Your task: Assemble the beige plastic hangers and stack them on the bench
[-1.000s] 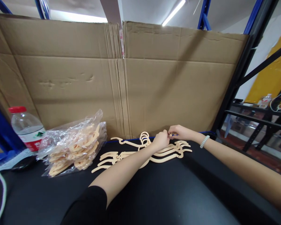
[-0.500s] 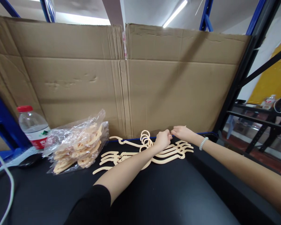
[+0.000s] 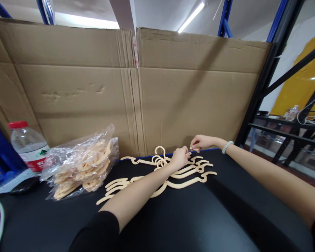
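Observation:
Several beige folding plastic hangers [image 3: 183,184] lie overlapping on the black table, their hooks [image 3: 160,151] bunched near the middle. My left hand [image 3: 180,158] is closed over the far right side of this group, pinching a beige hanger part at its fingertips. My forearm hides the middle of the hangers. Just to the right, my right hand [image 3: 201,142], with a beaded bracelet [image 3: 227,147] on the wrist, pinches a small beige hanger piece [image 3: 194,149]. Whether the two held parts are joined cannot be made out.
A clear plastic bag [image 3: 81,168] full of beige hanger parts lies at the left. Behind it stand a red-capped bottle [image 3: 28,147] and a dark mouse-like object [image 3: 25,185]. A cardboard wall [image 3: 199,98] closes off the back; a black metal post [image 3: 262,84] rises at the right.
My hands have moved apart slightly, the right one up and away from the left. The nearest hanger's right arm now lies farther from the others. The view has shifted a little to the right.

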`<state>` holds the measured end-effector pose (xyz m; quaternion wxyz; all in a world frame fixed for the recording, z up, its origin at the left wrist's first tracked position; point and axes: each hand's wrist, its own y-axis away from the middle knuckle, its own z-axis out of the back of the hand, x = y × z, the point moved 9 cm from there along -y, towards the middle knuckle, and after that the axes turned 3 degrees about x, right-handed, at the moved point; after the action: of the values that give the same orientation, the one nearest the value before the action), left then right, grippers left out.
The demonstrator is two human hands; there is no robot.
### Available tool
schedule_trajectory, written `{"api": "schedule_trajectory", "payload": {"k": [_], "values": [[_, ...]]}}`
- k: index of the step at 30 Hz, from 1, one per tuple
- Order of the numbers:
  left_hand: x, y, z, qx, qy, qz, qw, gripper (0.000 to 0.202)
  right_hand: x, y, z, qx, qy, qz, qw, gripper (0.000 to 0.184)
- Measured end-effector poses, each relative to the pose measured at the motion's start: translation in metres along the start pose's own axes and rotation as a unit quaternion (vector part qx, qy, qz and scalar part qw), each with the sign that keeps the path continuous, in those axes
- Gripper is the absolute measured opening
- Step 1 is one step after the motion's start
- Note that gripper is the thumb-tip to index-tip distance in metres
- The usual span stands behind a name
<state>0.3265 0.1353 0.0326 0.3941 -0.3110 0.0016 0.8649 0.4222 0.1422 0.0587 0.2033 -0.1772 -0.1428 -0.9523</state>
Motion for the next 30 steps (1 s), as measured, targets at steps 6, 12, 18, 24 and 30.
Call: {"api": "schedule_trajectory", "payload": {"k": [6, 12, 18, 24, 30], "values": [[-0.003, 0.002, -0.005, 0.009, -0.003, -0.013, 1.000, 0.028, -0.005, -0.006, -0.016, 0.100, -0.046, -0.003, 0.994, 0.023], [-0.007, 0.004, -0.007, 0.008, -0.007, -0.023, 1.000, 0.028, -0.006, -0.008, -0.023, 0.151, -0.061, -0.007, 0.987, 0.021], [-0.008, 0.005, -0.008, 0.003, 0.000, -0.034, 0.999, 0.027, -0.009, -0.012, -0.028, 0.161, -0.057, -0.012, 0.985, 0.020], [-0.011, 0.010, -0.011, -0.001, 0.002, -0.035, 0.999, 0.027, -0.009, -0.013, -0.031, 0.152, -0.042, -0.003, 0.988, 0.020], [-0.009, 0.011, -0.013, -0.006, 0.000, -0.030, 1.000, 0.027, -0.002, -0.015, -0.035, 0.141, -0.026, 0.008, 0.990, 0.021]]}}
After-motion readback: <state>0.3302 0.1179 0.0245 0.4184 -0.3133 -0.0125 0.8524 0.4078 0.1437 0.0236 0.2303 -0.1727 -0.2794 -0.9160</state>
